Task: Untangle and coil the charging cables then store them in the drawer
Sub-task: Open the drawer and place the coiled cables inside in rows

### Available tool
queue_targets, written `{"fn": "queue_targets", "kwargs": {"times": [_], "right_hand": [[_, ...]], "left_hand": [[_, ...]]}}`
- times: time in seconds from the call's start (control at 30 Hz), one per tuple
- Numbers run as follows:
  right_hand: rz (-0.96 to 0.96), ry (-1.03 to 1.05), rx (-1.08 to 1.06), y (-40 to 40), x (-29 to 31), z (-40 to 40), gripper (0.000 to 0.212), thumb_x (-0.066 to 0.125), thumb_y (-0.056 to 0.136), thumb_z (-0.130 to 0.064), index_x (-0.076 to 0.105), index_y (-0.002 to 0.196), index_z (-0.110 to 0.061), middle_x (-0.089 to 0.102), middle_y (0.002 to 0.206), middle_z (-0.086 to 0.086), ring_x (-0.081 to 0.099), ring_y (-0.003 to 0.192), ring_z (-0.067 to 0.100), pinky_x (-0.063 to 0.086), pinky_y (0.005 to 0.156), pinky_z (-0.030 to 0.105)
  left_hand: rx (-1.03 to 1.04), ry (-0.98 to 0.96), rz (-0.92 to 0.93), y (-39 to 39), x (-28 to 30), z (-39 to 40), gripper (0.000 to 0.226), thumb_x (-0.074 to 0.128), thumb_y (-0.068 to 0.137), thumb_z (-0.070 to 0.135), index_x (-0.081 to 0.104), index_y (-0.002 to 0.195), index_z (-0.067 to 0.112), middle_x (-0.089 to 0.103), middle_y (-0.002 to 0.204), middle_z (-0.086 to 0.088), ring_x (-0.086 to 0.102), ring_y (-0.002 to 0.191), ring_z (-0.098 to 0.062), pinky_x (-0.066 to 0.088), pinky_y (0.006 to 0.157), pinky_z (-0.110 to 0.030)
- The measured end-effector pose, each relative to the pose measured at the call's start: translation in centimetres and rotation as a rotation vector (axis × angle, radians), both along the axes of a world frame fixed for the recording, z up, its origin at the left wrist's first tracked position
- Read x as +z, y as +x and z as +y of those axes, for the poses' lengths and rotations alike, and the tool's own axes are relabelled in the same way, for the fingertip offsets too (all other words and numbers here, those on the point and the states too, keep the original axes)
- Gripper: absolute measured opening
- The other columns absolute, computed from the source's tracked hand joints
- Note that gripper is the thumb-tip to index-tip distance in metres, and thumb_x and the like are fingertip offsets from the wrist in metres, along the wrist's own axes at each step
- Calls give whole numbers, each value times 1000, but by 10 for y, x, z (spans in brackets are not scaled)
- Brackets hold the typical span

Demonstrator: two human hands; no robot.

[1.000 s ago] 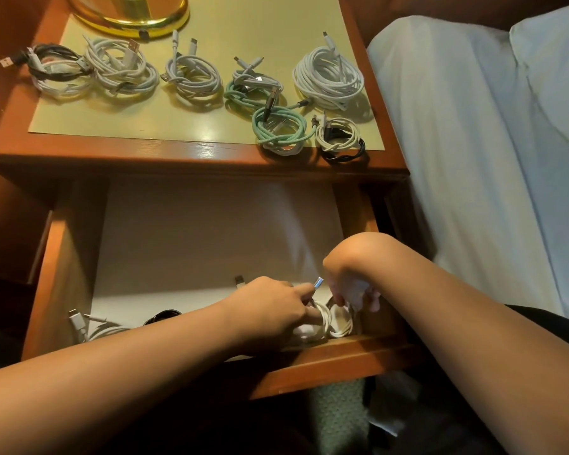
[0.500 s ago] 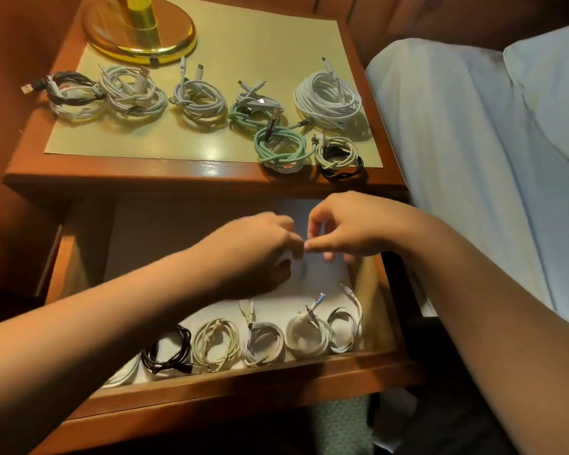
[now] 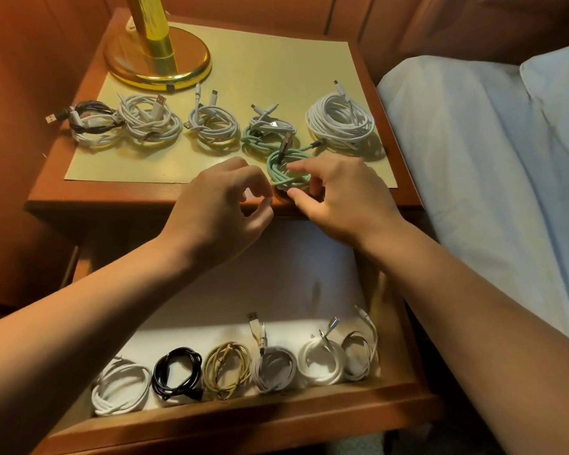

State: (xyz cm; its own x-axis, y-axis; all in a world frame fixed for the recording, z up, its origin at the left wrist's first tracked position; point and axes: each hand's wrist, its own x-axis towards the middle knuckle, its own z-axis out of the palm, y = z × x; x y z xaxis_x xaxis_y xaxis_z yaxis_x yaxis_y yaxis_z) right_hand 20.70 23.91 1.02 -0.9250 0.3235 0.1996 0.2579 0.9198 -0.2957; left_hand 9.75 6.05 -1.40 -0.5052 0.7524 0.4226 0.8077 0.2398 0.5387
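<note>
Several coiled cables lie in a row on the nightstand top (image 3: 211, 162). A green coil (image 3: 284, 178) sits nearest the front edge. My right hand (image 3: 339, 198) is at it, index finger lying over the coil and thumb at its near side, fingers fairly straight. My left hand (image 3: 224, 205) hovers just left of the coil with fingers curled, thumb near index, holding nothing. Below, the open drawer (image 3: 243, 418) holds a front row of coils: white (image 3: 120, 390), black (image 3: 177, 372), beige (image 3: 227, 369), grey (image 3: 273, 369) and two more white ones (image 3: 322, 361).
A brass lamp base (image 3: 156, 57) stands at the back left of the nightstand. A large white coil (image 3: 340, 124) lies at the top's right side. A bed with pale sheets (image 3: 490, 175) borders the nightstand on the right. Wood panelling is behind.
Both hands have risen out of the drawer to the nightstand's front edge. The right hand now reaches onto the green coil and covers the small coil beside it.
</note>
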Motion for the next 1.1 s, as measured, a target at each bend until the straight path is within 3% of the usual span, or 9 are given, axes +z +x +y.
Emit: {"fn": "queue_targets", "kwargs": {"times": [0.13, 0.3, 0.43, 0.57, 0.67, 0.73, 0.9, 1.1], "right_hand": [[-16, 41, -7, -8, -4, 3, 29, 70, 96, -43, 75, 122, -32, 56, 91, -12, 61, 92, 16, 39, 71, 28], [95, -112, 7, -4, 0, 10, 24, 76, 93, -37, 78, 116, -31, 69, 94, -10, 61, 82, 9, 56, 72, 34], [252, -280, 26, 3, 8, 15, 24, 80, 91, -30, 79, 115, -27, 72, 94, -7, 59, 73, -2, 48, 62, 15], [314, -322, 64, 8, 9, 17, 24, 80, 91, -26, 79, 115, -24, 73, 102, -3, 65, 85, 7, 54, 61, 22], [299, -324, 76, 10, 8, 20, 25, 80, 91, -26, 79, 116, -23, 73, 102, -3, 66, 85, 9, 55, 62, 21], [277, -314, 75, 12, 7, 21, 25, 81, 90, -25, 79, 115, -23, 73, 102, -3, 66, 84, 8, 53, 61, 17], [255, -311, 98, 13, 7, 15, 23, 84, 89, -22, 81, 111, -23, 71, 93, -5, 62, 72, 8, 48, 59, 14], [269, -284, 154, 12, 11, 4, 24, 85, 87, -25, 81, 110, -24, 69, 90, -6, 61, 69, 11, 53, 58, 25]], "left_hand": [[-2, 4, -25, 3, -2, 2, 6, 73, 87, 24, 71, 91, 19, 65, 91, 1, 62, 74, -19, 55, 63, -40], [35, -67, 14, 4, -6, 5, 20, 73, 87, 27, 68, 105, 20, 64, 101, 1, 61, 80, -19, 56, 64, -40], [55, -153, 104, 5, -10, 12, 45, 73, 87, 31, 55, 126, 20, 58, 114, -3, 56, 93, -22, 55, 69, -40], [72, -168, 159, 7, -12, 19, 56, 76, 85, 29, 49, 132, 15, 58, 111, -9, 56, 86, -26, 48, 62, -34], [56, -247, 221, 4, -13, 23, 56, 68, 91, 35, 49, 142, 21, 55, 109, -11, 52, 84, -24, 46, 61, -34], [19, -270, 230, 1, -12, 23, 45, 63, 94, 37, 58, 137, 27, 55, 108, -8, 52, 83, -22, 47, 62, -35], [-12, -224, 173, -4, -1, 19, 18, 69, 95, 34, 74, 102, 18, 64, 97, -3, 63, 76, -25, 53, 58, -37], [-20, -203, 243, -13, 29, -5, 9, 72, 91, 30, 76, 89, 22, 59, 84, 10, 49, 61, -12, 31, 51, -20]]}}
